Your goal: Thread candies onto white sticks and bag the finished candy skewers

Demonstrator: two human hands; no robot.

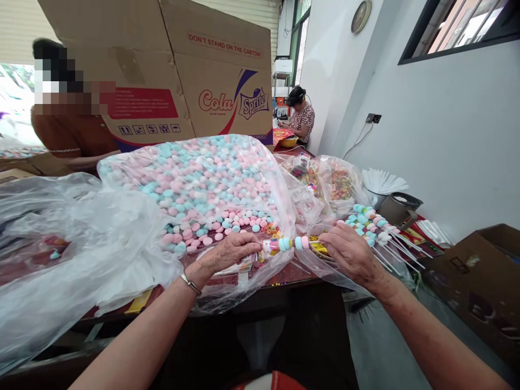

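Candy skewer (pixel 286 244) nearly level, long axis sideways, stick (pixel 314 242) rightward.

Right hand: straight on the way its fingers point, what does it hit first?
Likely the pink candy piece at the near end of the skewer; the right hand points left along it. Yellow strips seem lower, but depth is unclear.

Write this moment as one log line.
left hand: pinching pink-blue candy skewer; right hand: pinching its white stick; more candy skewers: beyond right hand

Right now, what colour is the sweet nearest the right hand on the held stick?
That sweet is pink, seen best in the head view.
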